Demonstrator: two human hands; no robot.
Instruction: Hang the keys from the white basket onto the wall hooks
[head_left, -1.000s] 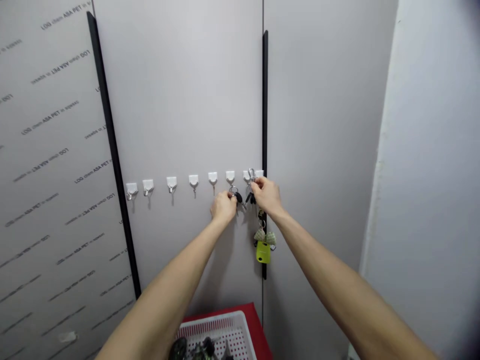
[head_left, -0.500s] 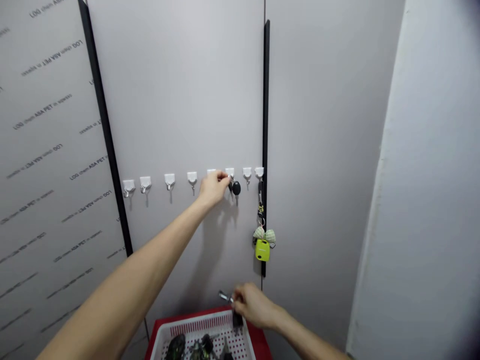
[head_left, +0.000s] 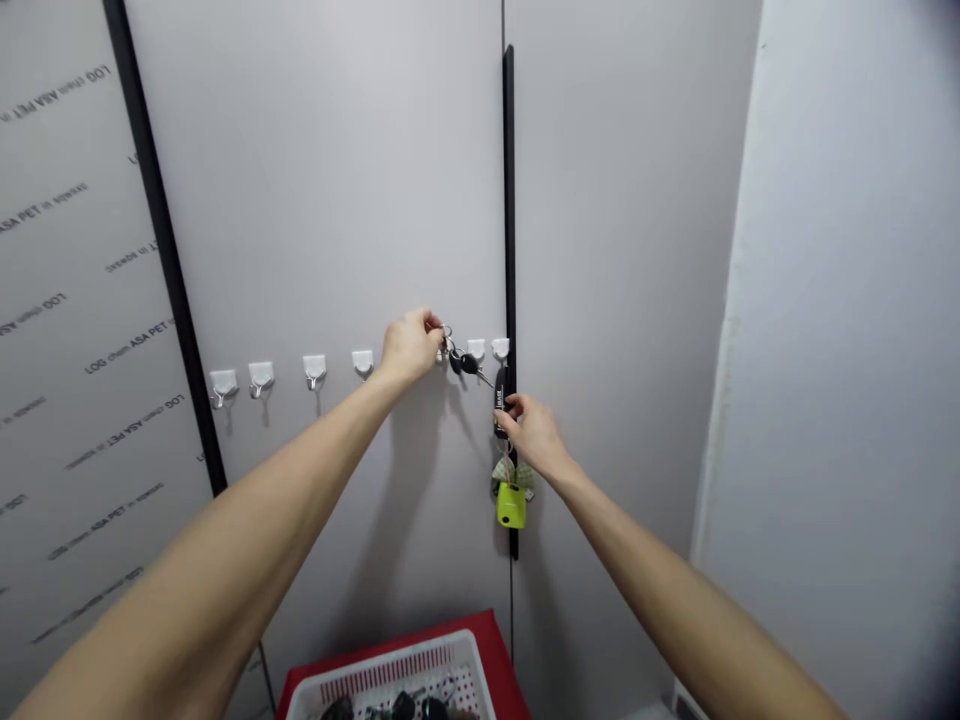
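Note:
My left hand (head_left: 412, 342) is up at the row of hooks, its fingertips pinched on a ring of keys (head_left: 466, 363). Two black-headed keys stick out to the right of the fingers. My right hand (head_left: 532, 435) is closed at a black key strap (head_left: 499, 388) that hangs below the rightmost hook (head_left: 500, 347). Beneath the strap dangle a checked bow (head_left: 504, 468) and a lime-green square fob (head_left: 511, 505). The hook behind my left fingers is mostly hidden.
More white hooks (head_left: 315, 368) run leftward along the grey cabinet door. A long black handle (head_left: 510, 200) stands behind the strap. Below, a white basket (head_left: 390, 668) with several dark key bunches rests on a red surface (head_left: 491, 640).
My right hand has risen from the basket to the hanging strap, and the silver item it held is no longer in it. The left-hand keys have swung out to the right.

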